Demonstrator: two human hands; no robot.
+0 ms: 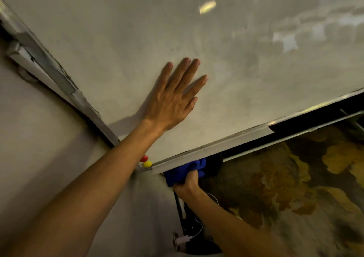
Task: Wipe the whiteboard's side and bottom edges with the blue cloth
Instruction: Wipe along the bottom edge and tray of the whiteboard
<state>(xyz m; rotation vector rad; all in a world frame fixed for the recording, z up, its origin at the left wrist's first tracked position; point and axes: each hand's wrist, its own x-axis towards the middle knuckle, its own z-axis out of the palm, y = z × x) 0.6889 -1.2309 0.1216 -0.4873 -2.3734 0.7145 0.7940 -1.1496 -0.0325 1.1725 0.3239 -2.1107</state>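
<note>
Head view: your left hand (173, 97) lies flat and open on the whiteboard (216, 49), fingers spread toward 1 o'clock, bracing it. Your right hand (187, 183) is fisted around the blue cloth (183, 171), bunched against the underside of the bottom edge (226, 142), just at 4 o'clock from the red magnet (144, 158) and yellow magnet (147, 164) at the lower corner. The side edge (65, 79) runs up toward 10 o'clock. The cloth looks soft, light and limp, so keep it wadded in your palm. The board looks stiff and slick and may shift, so keep bracing it.
</note>
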